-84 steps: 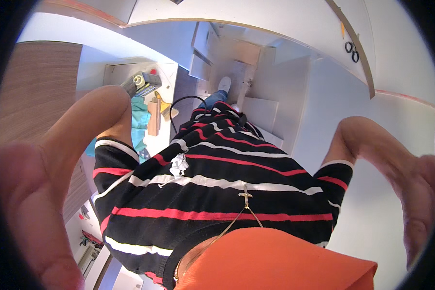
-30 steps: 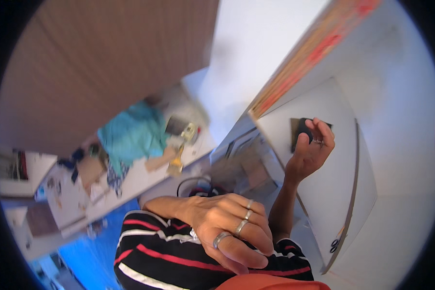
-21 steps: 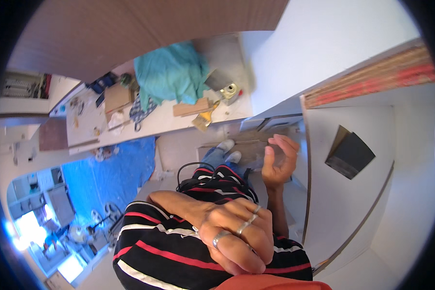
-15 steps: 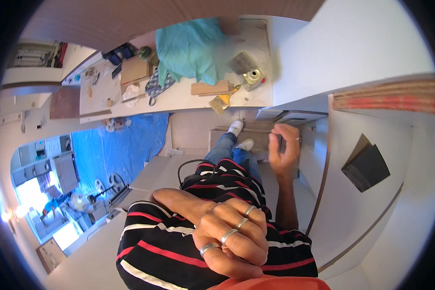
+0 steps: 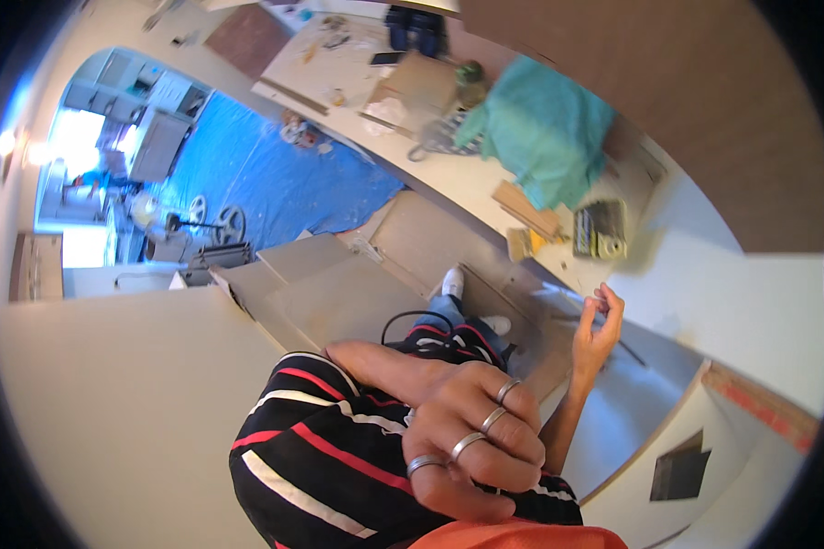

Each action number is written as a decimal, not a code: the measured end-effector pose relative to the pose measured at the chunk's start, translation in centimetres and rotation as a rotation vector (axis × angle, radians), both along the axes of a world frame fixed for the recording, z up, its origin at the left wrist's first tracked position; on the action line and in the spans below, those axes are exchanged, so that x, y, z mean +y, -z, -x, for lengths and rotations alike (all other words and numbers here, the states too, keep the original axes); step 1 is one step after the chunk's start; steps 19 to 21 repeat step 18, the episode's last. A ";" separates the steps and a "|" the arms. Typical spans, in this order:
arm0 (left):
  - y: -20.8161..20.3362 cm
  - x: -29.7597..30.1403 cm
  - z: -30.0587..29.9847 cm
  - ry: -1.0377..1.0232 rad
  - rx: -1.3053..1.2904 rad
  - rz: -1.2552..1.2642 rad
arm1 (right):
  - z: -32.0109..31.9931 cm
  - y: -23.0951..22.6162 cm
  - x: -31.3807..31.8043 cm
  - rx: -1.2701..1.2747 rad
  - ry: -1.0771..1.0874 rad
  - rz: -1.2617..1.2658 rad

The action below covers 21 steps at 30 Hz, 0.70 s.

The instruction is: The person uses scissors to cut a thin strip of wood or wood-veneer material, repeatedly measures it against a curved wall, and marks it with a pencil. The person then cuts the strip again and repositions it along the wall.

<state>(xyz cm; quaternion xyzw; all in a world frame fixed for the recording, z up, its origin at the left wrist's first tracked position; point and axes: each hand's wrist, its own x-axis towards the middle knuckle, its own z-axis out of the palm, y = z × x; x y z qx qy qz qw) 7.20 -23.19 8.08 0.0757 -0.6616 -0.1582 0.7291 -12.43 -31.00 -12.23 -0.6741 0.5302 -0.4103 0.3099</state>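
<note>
Curled in front of my chest, my left hand [image 5: 481, 435] wears several silver rings and is closed; its palm side is hidden, so I cannot make out what it holds, if anything. An orange cloth [image 5: 522, 537] lies just below it, at the bottom edge. My right hand [image 5: 600, 329] is raised at the right, near the counter's front edge, with fingers loosely bent and apart and nothing visible in them. Nearest to it on the counter are a tin [image 5: 600, 231] and a wide paintbrush [image 5: 522, 243]. Wooden pieces [image 5: 526, 209] lie beside the brush.
A teal cloth [image 5: 540, 128] covers something on the counter [image 5: 334, 146]. A blue sheet [image 5: 256, 183] covers the floor at the left. Dark flat sheets [image 5: 679, 474] rest on a white panel at lower right. A pale board [image 5: 119, 384] stands at my left.
My view has swung leftward, so the counter now slants across the picture. My right hand appears farther right and lower, closer to the counter edge. The left hand stays closed before my chest.
</note>
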 end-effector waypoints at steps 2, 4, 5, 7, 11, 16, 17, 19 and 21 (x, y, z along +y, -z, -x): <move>0.3 0.2 -2.8 -0.103 -0.058 0.003 | -3.3 0.1 -0.6 -0.031 -0.084 -0.036; 0.8 0.6 -5.4 -0.222 -0.122 -0.011 | -6.7 0.3 -1.1 -0.051 -0.165 -0.054; 1.2 0.7 -6.5 -0.273 -0.147 -0.022 | -8.5 0.5 -1.3 -0.061 -0.203 -0.091; 2.2 1.0 -8.8 -0.369 -0.234 -0.074 | -12.0 1.1 -1.4 -0.072 -0.311 -0.134; 5.1 1.5 -13.1 -0.487 -0.428 -0.224 | -18.5 4.3 -1.6 -0.056 -0.518 -0.267; 11.0 1.3 -18.1 -0.628 -0.524 -0.599 | -27.1 15.3 -3.2 0.039 -0.858 -0.517; 12.5 1.3 -19.7 -0.673 -0.560 -0.699 | -28.4 17.8 -4.1 0.088 -0.952 -0.570; 14.2 1.2 -21.8 -0.635 -0.639 -0.898 | -29.9 20.3 -5.2 0.169 -1.035 -0.629; 14.2 1.2 -21.8 -0.635 -0.639 -0.898 | -29.9 20.3 -5.2 0.169 -1.035 -0.629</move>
